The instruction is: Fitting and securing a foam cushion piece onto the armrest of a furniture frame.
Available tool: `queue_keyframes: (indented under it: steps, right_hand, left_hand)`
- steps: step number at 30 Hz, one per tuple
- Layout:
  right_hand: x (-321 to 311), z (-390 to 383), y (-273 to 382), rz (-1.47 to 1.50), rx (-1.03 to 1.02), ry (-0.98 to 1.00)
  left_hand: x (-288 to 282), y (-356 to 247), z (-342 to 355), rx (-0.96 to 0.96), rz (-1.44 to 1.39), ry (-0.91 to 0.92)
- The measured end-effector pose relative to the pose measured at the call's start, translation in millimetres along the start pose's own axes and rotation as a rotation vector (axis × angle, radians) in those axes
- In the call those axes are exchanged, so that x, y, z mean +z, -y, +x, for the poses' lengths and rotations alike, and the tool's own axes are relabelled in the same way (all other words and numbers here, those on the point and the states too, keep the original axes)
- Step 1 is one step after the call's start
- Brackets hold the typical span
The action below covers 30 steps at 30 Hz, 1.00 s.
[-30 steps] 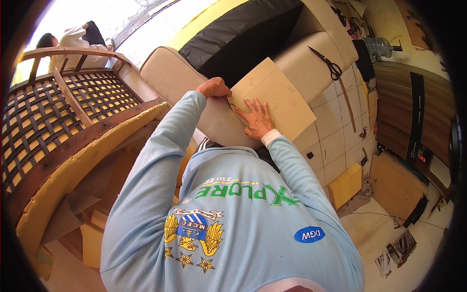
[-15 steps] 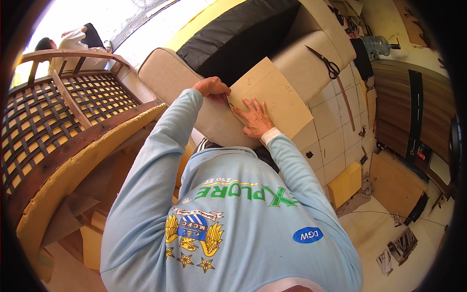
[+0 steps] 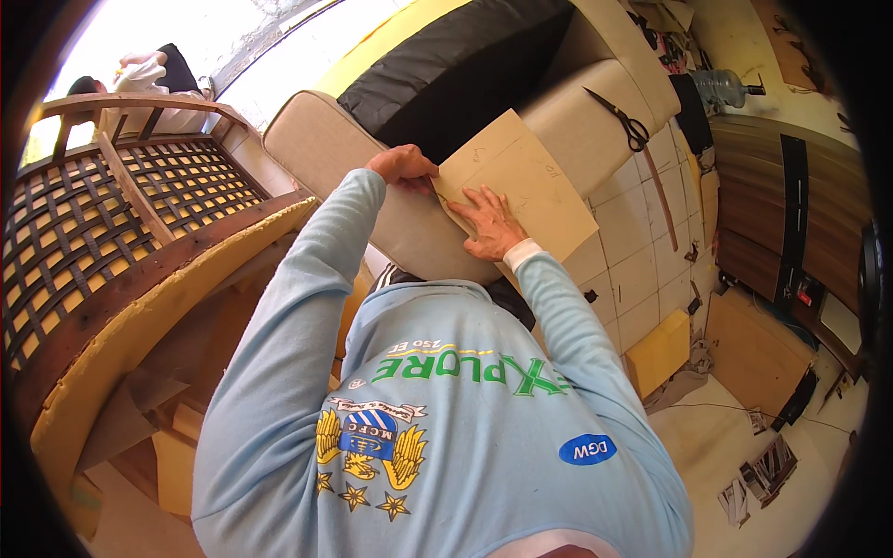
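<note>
A tan sheet (image 3: 544, 181), like card or thin board, carries handwritten marks and a drawn line. It lies across a beige upholstered seat piece (image 3: 321, 139). My right hand (image 3: 491, 223) rests flat on the sheet's near left edge, fingers spread. My left hand (image 3: 402, 167) is closed at the sheet's left corner, above the beige padding. A thin, slender thing runs from its fingertips toward my right fingers; it is too small to name. Black-handled scissors (image 3: 634, 133) lie on the beige upholstery at right.
Black fabric (image 3: 456, 84) fills the middle of the furniture. At left stands a wooden frame with woven dark straps (image 3: 93, 223). A yellow foam block (image 3: 659, 352) and a brown strip (image 3: 662, 200) lie right, near a large clear bottle (image 3: 721, 88). A person (image 3: 139, 79) is at far left.
My left hand has shifted very slightly left at the sheet's corner. My right hand and the sheet stay almost in place. The far person's arm has moved a little.
</note>
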State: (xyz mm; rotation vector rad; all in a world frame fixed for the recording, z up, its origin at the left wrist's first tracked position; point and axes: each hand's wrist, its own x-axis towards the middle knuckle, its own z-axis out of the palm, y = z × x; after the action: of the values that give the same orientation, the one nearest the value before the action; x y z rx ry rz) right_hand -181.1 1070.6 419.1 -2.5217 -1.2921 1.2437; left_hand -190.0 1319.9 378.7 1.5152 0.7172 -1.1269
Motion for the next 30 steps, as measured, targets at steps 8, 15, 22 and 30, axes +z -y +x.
queue_keyframes:
  steps: [8, 15, 22, 30]
  right_hand:
    - [7, -1, 13, -0.126, 0.007, -0.056]
    - [10, -2, 13, -0.169, 0.022, -0.049]
    - [9, -2, 11, -0.138, -0.003, -0.076]
    - [12, -2, 10, -0.158, 0.016, -0.051]
  left_hand:
    - [3, 10, 13, 0.094, 0.089, -0.04]
    - [2, 14, 16, 0.107, 0.129, -0.063]
    - [2, 12, 14, 0.1, 0.134, -0.071]
    - [2, 11, 12, 0.115, 0.137, -0.072]
